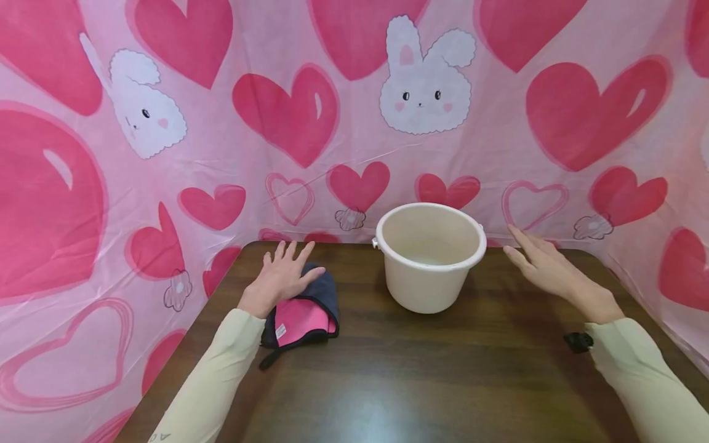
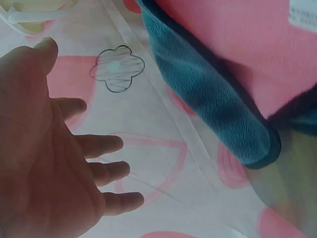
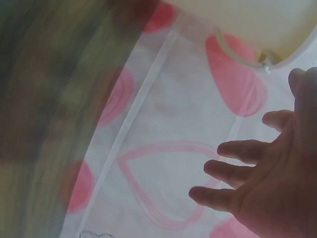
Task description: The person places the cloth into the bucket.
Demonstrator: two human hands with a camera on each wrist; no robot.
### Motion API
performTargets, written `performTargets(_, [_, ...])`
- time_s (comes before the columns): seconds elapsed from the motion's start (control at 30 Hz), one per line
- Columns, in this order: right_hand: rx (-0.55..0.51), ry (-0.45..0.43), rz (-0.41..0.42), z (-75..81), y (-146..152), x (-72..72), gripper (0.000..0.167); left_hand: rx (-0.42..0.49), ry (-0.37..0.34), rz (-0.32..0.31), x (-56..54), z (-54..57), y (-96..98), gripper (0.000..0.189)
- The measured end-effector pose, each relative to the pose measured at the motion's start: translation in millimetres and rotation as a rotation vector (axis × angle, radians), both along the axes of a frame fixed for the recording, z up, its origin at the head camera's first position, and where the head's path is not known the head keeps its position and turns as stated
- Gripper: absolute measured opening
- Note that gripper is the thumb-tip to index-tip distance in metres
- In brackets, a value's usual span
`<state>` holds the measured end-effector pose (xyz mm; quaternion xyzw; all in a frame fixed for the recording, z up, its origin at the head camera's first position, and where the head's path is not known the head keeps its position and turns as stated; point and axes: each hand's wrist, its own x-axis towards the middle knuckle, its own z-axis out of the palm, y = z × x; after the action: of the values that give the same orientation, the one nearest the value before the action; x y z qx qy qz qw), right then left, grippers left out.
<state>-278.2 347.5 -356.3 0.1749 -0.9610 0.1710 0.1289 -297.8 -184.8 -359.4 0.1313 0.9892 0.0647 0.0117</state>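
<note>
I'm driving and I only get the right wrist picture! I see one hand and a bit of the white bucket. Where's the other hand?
Observer: The left hand is near a blue-and-pink cloth item.

Operator: Ooh! Is the bucket tipped over? I only see a piece.

Observer: No, the head view shows the bucket standing upright on the table.

Operator: Are there any animals?

Observer: Yes, a white rabbit is pictured on the pink backdrop, above the bucket in the head view.
</note>
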Motion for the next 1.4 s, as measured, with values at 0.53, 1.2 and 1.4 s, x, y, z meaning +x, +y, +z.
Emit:
performTargets(0.53, [-0.233, 0.003, 0.003, 0.2, -29.9, -0.8, 0.062, 0.075, -0.079, -0.02, 14.1, -19.2, 6.5, 0.08])
performTargets(1.2, [-0.34, 0.026, -0.034, -12.0, -51.1, -8.1, 0.057, 0.104, -0.267, 0.036, 25.7, -48.5, -0.7, 0.092])
performTargets(1.4, [-0.363, -0.004, -0.042, -13.8, -54.0, -7.2, 0.057, 0.069, -0.243, 0.011, 25.9, -51.0, 1.3, 0.096])
